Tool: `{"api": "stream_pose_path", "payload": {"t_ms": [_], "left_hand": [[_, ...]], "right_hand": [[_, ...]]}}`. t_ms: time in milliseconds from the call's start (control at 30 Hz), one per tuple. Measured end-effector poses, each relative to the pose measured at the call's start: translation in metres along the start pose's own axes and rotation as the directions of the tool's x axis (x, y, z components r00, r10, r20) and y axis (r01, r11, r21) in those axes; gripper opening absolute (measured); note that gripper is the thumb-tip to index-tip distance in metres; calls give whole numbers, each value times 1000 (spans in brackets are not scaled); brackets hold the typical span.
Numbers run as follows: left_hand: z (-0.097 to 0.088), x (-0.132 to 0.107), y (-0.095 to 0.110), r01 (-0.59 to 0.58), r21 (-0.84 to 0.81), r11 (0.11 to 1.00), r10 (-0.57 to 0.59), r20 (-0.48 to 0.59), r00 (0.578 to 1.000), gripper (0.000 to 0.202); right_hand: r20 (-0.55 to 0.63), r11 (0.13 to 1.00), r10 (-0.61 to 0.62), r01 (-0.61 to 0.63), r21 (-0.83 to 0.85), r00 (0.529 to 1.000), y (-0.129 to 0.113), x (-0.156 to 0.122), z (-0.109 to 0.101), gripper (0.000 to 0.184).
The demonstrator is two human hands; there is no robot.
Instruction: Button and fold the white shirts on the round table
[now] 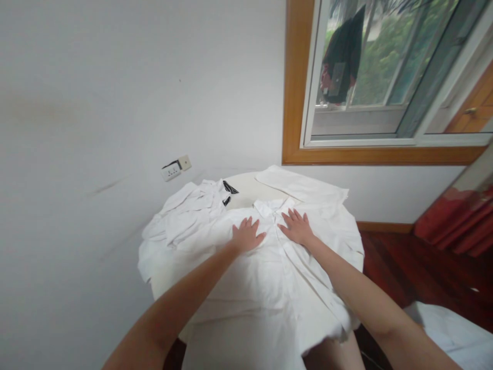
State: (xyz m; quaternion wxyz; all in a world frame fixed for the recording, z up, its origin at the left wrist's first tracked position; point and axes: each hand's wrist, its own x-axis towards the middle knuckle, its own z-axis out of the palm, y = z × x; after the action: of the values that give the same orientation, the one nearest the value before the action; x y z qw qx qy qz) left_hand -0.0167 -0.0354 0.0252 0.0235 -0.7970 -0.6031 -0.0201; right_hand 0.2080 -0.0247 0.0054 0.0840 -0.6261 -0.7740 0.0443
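A white collared shirt lies spread over a cream round tabletop, its collar toward the wall and its lower part hanging over the near edge. My left hand rests flat on the cloth left of the front placket, fingers spread. On the other side of the placket, just below the collar, my right hand also lies flat with fingers apart. Neither hand grips anything. One sleeve stretches across the back right of the table.
Another crumpled white garment lies at the table's left, beside a small black-and-white patterned piece. A wall socket is behind it. The wood-framed window is at back right, a red curtain at right, white fabric lower right.
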Motion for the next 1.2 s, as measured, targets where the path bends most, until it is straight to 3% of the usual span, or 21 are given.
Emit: {"api": "stream_pose_path", "payload": {"t_ms": [67,167,233,300,433,567,633,767,867,1000,1200], "left_hand": [[-18,14,1,-49,30,998,49,1,999,54],[-26,38,6,-147,26,989,149,-176,973,42],[-14,52,9,-140,9,990,136,-301,944,45],[7,61,10,-90,-4,996,83,-347,934,47],[41,68,8,-72,-25,997,59,-350,935,47],[40,69,6,-64,-47,997,42,-382,923,46],[35,69,6,-78,-67,995,45,-397,917,45],[31,68,9,-162,-131,978,103,-373,922,39],[35,66,11,-156,-158,975,94,-339,936,37],[40,62,14,-117,-193,974,51,-313,948,44],[39,61,14,-114,-216,970,51,-277,959,49]], "right_hand": [[-2,1000,0,0,-2,1000,0,0,1,72],[-5,1000,3,-3,3,1000,1,1,2,72],[-18,1000,3,-2,7,1000,1,1,1,71],[-33,1000,-3,4,11,999,1,0,1,70],[-105,1000,-10,13,25,994,-1,-3,-1,60],[-274,1000,-3,10,25,962,0,-1,-7,38],[-310,1000,-10,15,14,951,2,6,-13,36],[-200,1000,-13,16,14,980,5,28,-17,40],[-112,1000,13,-12,10,994,2,37,-7,49],[-58,997,79,-78,24,995,-4,37,6,60],[-39,995,94,-93,38,995,-5,33,5,64]]}}
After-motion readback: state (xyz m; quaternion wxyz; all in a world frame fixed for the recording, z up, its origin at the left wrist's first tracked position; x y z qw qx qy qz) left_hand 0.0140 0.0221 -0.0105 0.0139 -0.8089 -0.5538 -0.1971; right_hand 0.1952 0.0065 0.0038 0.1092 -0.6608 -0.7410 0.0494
